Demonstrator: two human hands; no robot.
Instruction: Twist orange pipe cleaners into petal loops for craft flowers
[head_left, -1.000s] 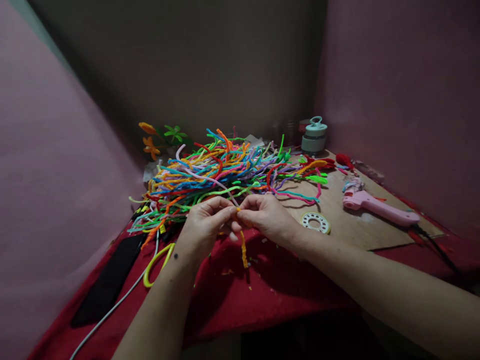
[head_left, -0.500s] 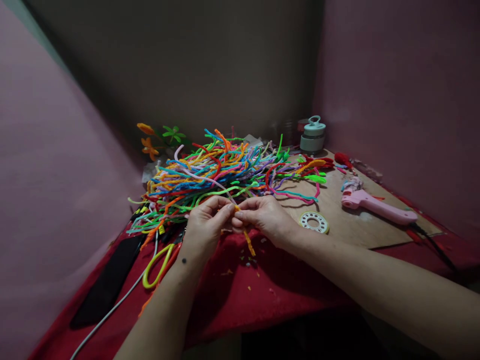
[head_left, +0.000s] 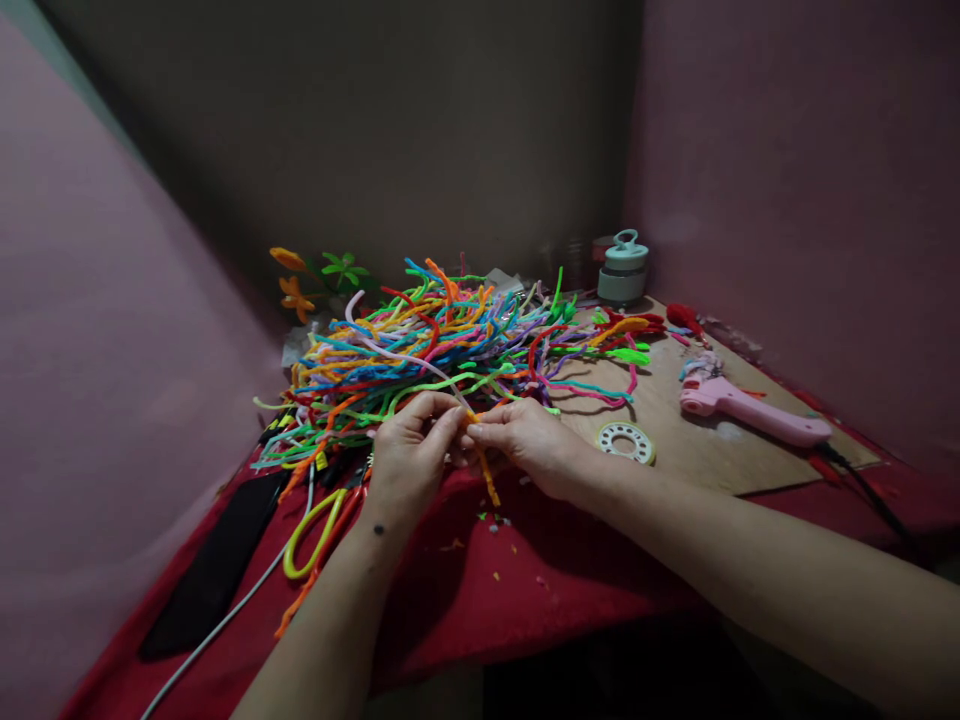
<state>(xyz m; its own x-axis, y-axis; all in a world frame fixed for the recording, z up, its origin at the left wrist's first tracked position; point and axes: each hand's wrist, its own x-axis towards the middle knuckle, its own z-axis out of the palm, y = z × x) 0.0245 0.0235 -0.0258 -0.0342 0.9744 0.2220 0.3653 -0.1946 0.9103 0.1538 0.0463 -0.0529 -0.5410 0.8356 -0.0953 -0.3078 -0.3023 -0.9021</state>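
My left hand (head_left: 414, 448) and my right hand (head_left: 534, 442) meet in front of a heap of pipe cleaners. Between thumb and fingers, both are closed on an orange-yellow pipe cleaner (head_left: 489, 482), whose lower end hangs free below them. A pale lilac pipe cleaner (head_left: 405, 355) runs from over the heap down to the fingertips; whether it is joined to the orange-yellow one I cannot tell. The fingers hide most of the pinched part. Just behind my hands lies the heap of many-coloured pipe cleaners (head_left: 420, 340).
Yellow-handled scissors (head_left: 309, 535) and a black flat object (head_left: 214, 570) lie at left on the red cloth (head_left: 480, 620). On the wooden board (head_left: 720, 470) are a pink glue gun (head_left: 757, 413) and a white ring-shaped spool (head_left: 625, 443). A lidded bottle (head_left: 623, 270) stands behind.
My right hand has shifted slightly, and the hanging end of the orange-yellow pipe cleaner has swung a little to the left. Both hands keep their pinch. The whole view has drifted slightly.
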